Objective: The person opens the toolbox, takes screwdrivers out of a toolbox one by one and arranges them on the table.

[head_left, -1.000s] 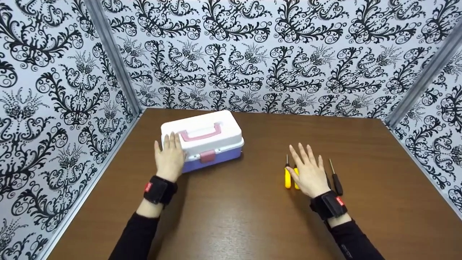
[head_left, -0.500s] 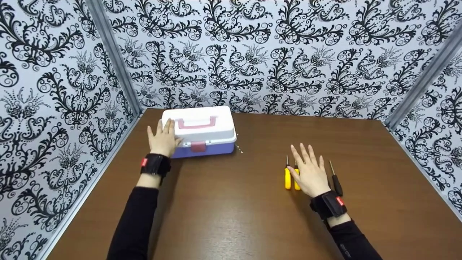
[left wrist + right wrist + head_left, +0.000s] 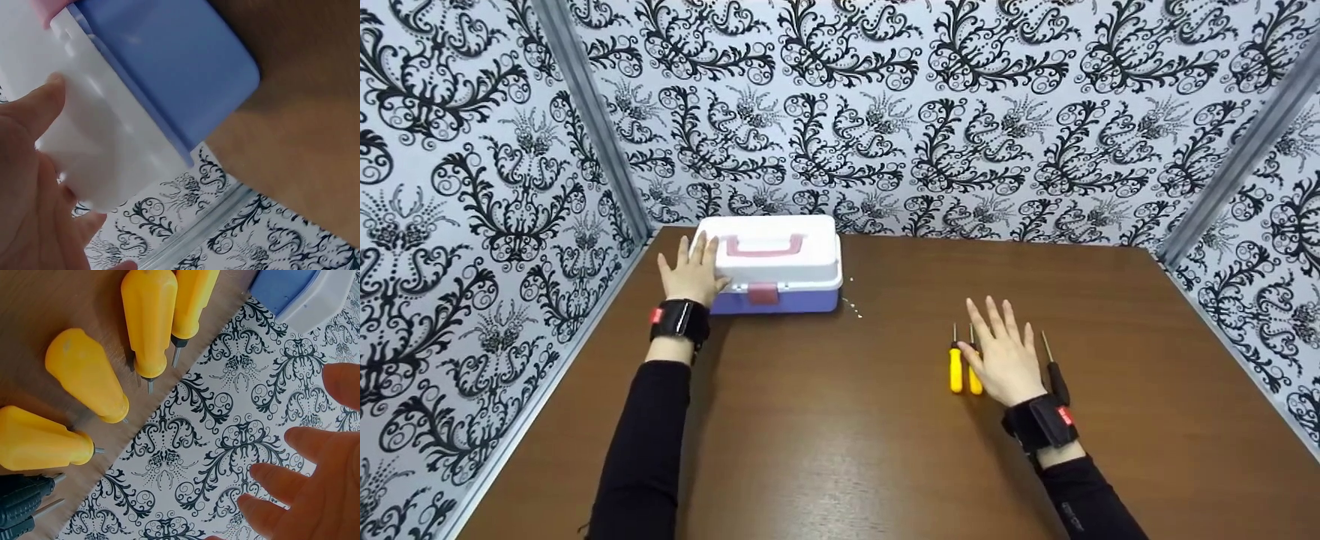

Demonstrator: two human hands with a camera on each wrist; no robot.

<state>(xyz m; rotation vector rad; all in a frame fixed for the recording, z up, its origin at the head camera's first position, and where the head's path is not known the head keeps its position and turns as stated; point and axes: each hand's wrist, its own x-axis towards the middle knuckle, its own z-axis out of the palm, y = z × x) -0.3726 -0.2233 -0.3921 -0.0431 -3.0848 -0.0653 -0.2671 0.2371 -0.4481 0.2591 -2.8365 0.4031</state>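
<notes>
A toolbox [image 3: 799,271] with a white lid, purple-blue base, pink carry handle [image 3: 765,253] and pink latch [image 3: 763,293] stands closed at the back left of the table. My left hand [image 3: 690,274] lies against its left front corner, fingers spread over the lid; in the left wrist view the thumb [image 3: 48,104] presses the lid's front face. My right hand [image 3: 1006,360], fingers spread and straight, is held over a row of screwdrivers and grips nothing. Several yellow-handled screwdrivers [image 3: 149,320] and black-handled screwdrivers [image 3: 25,495] show in the right wrist view; my hand hides some in the head view.
The brown table [image 3: 840,420] is enclosed by black-and-white patterned walls [image 3: 885,112] with grey corner strips. Small white specks [image 3: 852,306] lie on the tabletop just right of the toolbox.
My left hand has pushed the toolbox back and a little left, and the box has turned to stand nearly square to the back wall. My right hand has stayed over the screwdrivers.
</notes>
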